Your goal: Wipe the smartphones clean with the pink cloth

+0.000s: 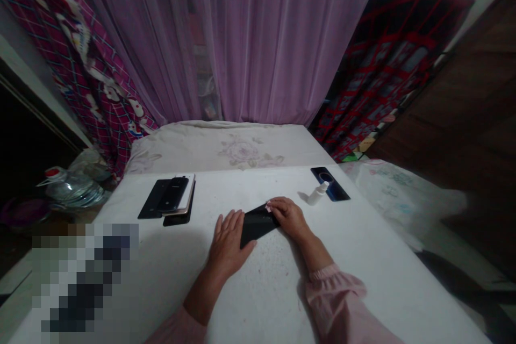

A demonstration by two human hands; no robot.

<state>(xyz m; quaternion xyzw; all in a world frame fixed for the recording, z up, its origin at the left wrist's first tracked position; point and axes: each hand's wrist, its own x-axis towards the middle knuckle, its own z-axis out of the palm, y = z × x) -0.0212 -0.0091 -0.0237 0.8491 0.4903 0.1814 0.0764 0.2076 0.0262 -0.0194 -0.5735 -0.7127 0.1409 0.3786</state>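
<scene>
A black phone (258, 223) lies flat and slantwise on the white tabletop between my hands. My left hand (230, 242) grips its left end, fingers along the far side and thumb at the near side. At the phone's right end, my right hand (288, 216) pinches a small pale pink cloth or tissue (269, 206) against the surface. My right fingers cover part of that end. Just beyond my right hand stands a small white spray bottle (318, 194).
Several phones (173, 196) lie stacked at the table's left. A dark blue phone or case (330, 184) rests behind the spray bottle. Purple curtains (258, 37) hang past the far edge. A large water jug (72, 188) sits left of the table. A blurred patch hides the lower left.
</scene>
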